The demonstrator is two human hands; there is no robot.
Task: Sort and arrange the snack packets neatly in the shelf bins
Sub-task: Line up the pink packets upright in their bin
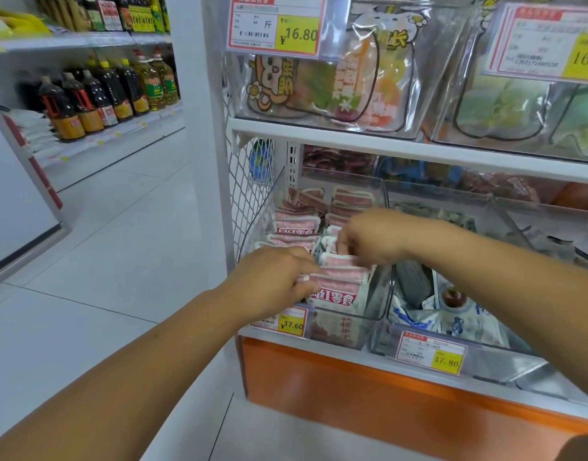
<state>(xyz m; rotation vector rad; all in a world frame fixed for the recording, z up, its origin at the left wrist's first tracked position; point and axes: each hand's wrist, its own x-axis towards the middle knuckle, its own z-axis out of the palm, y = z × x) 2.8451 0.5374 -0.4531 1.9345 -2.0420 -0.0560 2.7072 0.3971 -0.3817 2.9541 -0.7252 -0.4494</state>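
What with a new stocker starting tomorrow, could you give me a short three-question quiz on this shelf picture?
1. True or false: the left hand and the right hand both hold pink packets in one bin.
2. The price tag on that bin's front reads: A) 16.80 B) 17.60 C) 17.80
3. Fill in: the bags in the neighbouring bin on the right are white and ___.
Key: 1 true; 2 B; 3 blue.
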